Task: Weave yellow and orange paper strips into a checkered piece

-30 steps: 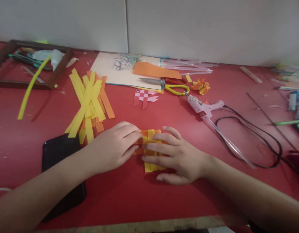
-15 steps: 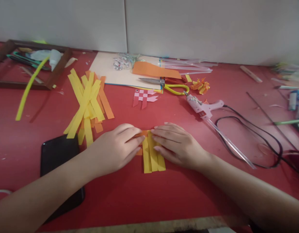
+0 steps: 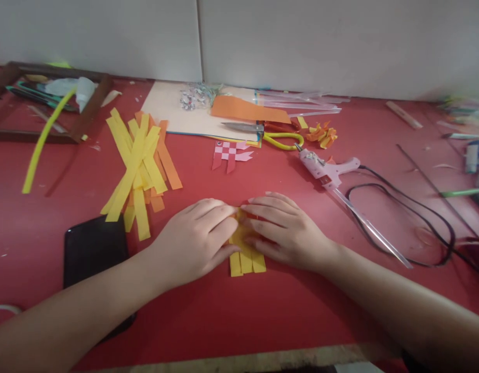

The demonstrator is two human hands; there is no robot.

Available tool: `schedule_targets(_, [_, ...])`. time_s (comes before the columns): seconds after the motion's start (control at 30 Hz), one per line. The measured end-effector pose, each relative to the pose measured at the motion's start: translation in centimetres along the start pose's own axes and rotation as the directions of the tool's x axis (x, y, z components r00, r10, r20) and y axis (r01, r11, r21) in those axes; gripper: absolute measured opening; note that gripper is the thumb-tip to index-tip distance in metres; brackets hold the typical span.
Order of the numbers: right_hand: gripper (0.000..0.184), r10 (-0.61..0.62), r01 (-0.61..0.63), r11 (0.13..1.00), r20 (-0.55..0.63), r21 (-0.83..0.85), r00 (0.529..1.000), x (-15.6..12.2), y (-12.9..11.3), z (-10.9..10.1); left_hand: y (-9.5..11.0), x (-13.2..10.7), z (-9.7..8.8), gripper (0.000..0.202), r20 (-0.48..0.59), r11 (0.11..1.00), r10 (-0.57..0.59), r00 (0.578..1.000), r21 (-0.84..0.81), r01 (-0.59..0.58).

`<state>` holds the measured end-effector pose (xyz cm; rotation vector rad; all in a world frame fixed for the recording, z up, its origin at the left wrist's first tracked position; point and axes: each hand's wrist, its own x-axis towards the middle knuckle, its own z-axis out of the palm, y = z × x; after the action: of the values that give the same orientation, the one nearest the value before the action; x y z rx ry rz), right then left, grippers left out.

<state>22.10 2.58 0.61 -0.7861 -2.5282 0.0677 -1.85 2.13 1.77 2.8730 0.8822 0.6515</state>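
Note:
Several yellow paper strips point(image 3: 247, 263) lie side by side on the red table, their lower ends pointing toward me. My left hand point(image 3: 208, 233) is closed at their upper left edge, its fingertips pinching the paper. From the other side my right hand point(image 3: 288, 230) grips the top of the strips, fingers bent over them. The two hands' fingertips nearly meet at the upper edge and hide much of the paper there. Beyond them lies a small woven pink-and-red paper fish point(image 3: 226, 151).
A pile of yellow and orange strips point(image 3: 136, 166) overlaps a black phone point(image 3: 93, 248) on the left. Yellow-handled scissors point(image 3: 281, 141) lie behind the hands. A pink glue gun point(image 3: 328, 171) with a looped cord is at right. A brown frame point(image 3: 86, 122) holds small items.
My left hand has moved slightly right, over the strips. The orange paper that showed between the hands is now out of sight, and yellow paper shows there.

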Motion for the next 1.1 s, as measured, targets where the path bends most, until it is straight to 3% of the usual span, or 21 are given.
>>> schedule_targets(0.4, [0.017, 0.023, -0.023, 1.000, 0.024, 0.014, 0.999, 0.1, -0.1, -0.1, 0.3, -0.1, -0.2, 0.035, 0.044, 1.000, -0.009, 0.999, 0.001, 0.009])
schedule_targets(0.6, [0.032, 0.023, -0.025, 0.999, 0.037, 0.038, 0.999, 0.1, -0.1, -0.2, 0.9, -0.2, -0.4, 0.050, 0.082, 0.998, 0.036, 0.996, -0.046, -0.032])
schedule_targets(0.87, [0.029, 0.039, -0.041, 0.998, 0.050, 0.042, 0.998, 0.1, -0.2, -0.2, 0.9, -0.3, -0.2, 0.040, 0.172, 0.997, -0.035, 0.984, -0.061, 0.046])
schedule_targets(1.1, [0.032, 0.043, -0.045, 0.999, 0.065, 0.027, 0.997, 0.2, -0.2, -0.3, 1.0, -0.2, -0.5, 0.044, 0.120, 0.997, -0.005, 0.993, -0.074, 0.014])
